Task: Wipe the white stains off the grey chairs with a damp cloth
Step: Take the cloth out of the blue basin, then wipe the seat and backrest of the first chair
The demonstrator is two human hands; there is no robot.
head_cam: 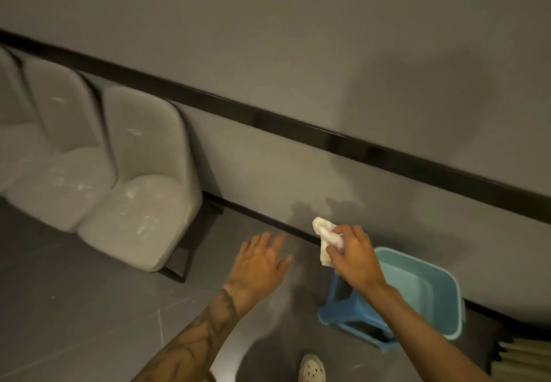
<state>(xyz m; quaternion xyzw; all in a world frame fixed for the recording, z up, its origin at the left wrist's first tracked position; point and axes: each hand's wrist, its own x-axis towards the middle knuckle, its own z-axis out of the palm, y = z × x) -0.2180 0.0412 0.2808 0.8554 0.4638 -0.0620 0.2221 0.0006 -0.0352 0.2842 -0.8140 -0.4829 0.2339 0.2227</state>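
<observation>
A row of grey chairs stands against the wall at the left. The nearest chair (140,202) has white stains on its seat and a mark on its backrest. The chair beside it (62,179) is stained too. My right hand (354,253) grips a crumpled white cloth (326,237) in the air, well to the right of the chairs. My left hand (259,259) hovers with fingers spread and holds nothing, between the nearest chair and the cloth.
A light blue basin (441,295) sits on the floor by the wall under my right arm, with a darker blue stool (343,316) beside it. My shoe (311,368) shows at the bottom. Stacked beige panels (524,360) lie at the lower right. A black rail (298,126) crosses the wall.
</observation>
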